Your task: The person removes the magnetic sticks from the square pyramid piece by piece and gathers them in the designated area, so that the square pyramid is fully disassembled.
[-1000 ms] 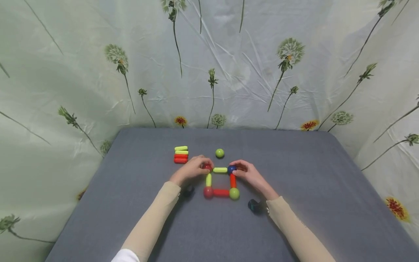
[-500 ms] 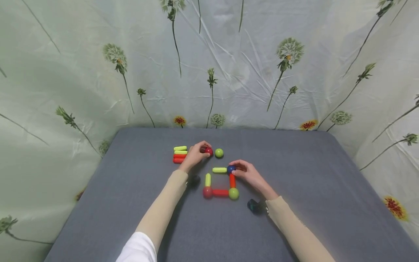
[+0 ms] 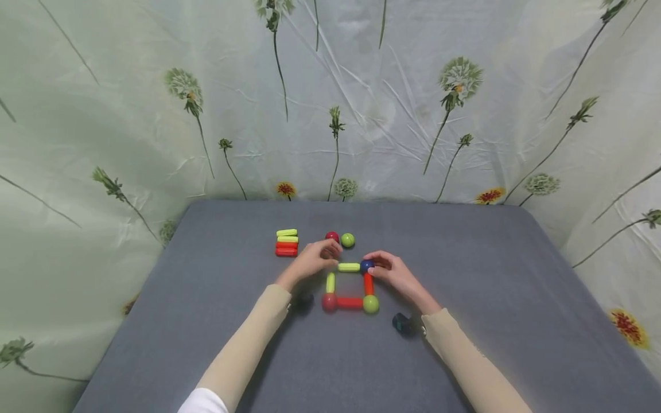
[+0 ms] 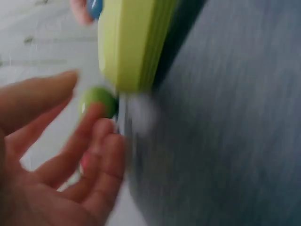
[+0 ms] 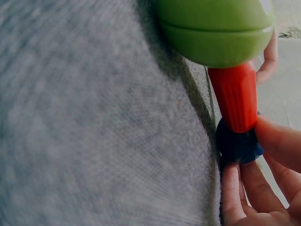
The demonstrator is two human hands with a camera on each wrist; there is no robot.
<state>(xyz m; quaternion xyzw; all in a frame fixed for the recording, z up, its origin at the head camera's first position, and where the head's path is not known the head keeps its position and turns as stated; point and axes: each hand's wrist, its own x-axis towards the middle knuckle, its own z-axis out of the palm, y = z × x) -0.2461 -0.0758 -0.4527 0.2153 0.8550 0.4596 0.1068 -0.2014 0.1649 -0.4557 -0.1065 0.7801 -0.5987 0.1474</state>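
Note:
My right hand [image 3: 397,276] pinches a blue ball [image 3: 367,266] at the far right corner of a frame of rods and balls. From that ball a red rod [image 3: 368,284] runs to a green ball [image 3: 370,304] and a yellow rod [image 3: 349,267] points left. A second red rod [image 3: 350,303] links the green ball to a red ball [image 3: 329,302], from which another yellow rod [image 3: 330,283] extends away. Over the ball-less far left corner is my left hand [image 3: 312,259], fingers loosely bent around nothing; the left wrist view shows its fingers [image 4: 110,165] bare.
Behind the left hand lie another red ball [image 3: 332,236], partly hidden, and a lime ball [image 3: 348,240]. Two yellow rods [image 3: 287,233] and two red rods [image 3: 286,252] lie in a row to the left. A flowered curtain [image 3: 392,115] hangs behind the grey table [image 3: 465,241].
My left hand carried the red ball from the far left corner to beside the lime ball, let go of it, and came back toward the corner. My right hand kept its grip on the blue ball.

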